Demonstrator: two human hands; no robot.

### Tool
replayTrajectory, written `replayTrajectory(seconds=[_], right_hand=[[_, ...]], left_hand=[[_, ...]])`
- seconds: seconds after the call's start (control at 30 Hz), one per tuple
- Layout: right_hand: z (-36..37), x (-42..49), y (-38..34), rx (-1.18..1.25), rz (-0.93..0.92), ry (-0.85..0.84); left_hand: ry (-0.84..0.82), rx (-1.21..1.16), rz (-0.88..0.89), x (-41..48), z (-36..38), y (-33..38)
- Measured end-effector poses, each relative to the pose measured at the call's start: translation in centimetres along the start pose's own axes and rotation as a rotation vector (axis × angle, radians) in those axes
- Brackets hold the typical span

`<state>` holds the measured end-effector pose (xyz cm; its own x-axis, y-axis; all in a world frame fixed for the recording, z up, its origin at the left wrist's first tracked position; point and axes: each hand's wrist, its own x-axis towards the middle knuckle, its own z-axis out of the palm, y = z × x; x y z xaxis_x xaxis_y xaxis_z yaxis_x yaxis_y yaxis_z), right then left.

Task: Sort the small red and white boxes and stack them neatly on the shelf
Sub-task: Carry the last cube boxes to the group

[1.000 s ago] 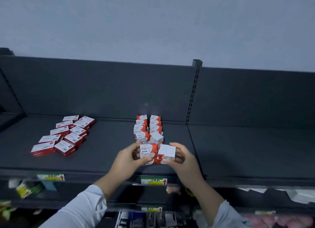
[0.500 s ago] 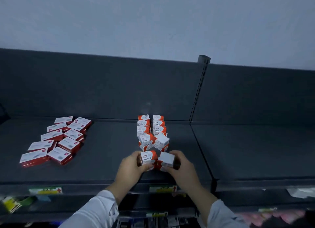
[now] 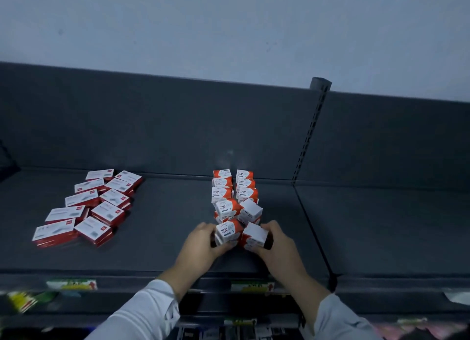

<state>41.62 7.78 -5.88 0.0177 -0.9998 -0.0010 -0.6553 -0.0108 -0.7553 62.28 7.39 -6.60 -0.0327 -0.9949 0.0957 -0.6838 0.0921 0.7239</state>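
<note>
Shelf [image 3: 165, 238] rn: left hand [image 3: 201, 245] grips the printed box [image 3: 228, 233], right hand [image 3: 278, 247] grips the white-topped box [image 3: 254, 234] just beside it.

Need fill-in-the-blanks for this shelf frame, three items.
1. The left hand grips a small red and white cardboard box printed PAPER ____.
2. The right hand grips a similar box whose top face is plain ____.
3. The flat red and white boxes lie ____ of both hands.
Missing: CLIPS; white; left.

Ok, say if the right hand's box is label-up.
Not label-up: right hand's box shows a plain white top; left hand's box reads PAPER CLIPS.
</note>
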Motion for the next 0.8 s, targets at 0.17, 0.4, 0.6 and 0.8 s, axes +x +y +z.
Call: replayTrajectory(seconds=[0.17,0.4,0.6,0.8], right_hand=[[0.1,1.1,-0.2,-0.072,0.0,0.013],[0.3,2.3,-0.6,-0.09,0.012,0.034],[0.6,3.1,-0.5,-0.107,0.011,0.034],[0.8,3.3,-0.3,-0.089,0.012,0.037]], left_hand=[[-0.005,0.057,-0.028,1.5,-0.1,0.6],[0.05,0.089,-0.088,2.3,0.8,0.9],[0.067,0.102,-0.087,2.8,0.9,0.9],[0.051,0.079,-0.114,3.0,1.1,0.5]])
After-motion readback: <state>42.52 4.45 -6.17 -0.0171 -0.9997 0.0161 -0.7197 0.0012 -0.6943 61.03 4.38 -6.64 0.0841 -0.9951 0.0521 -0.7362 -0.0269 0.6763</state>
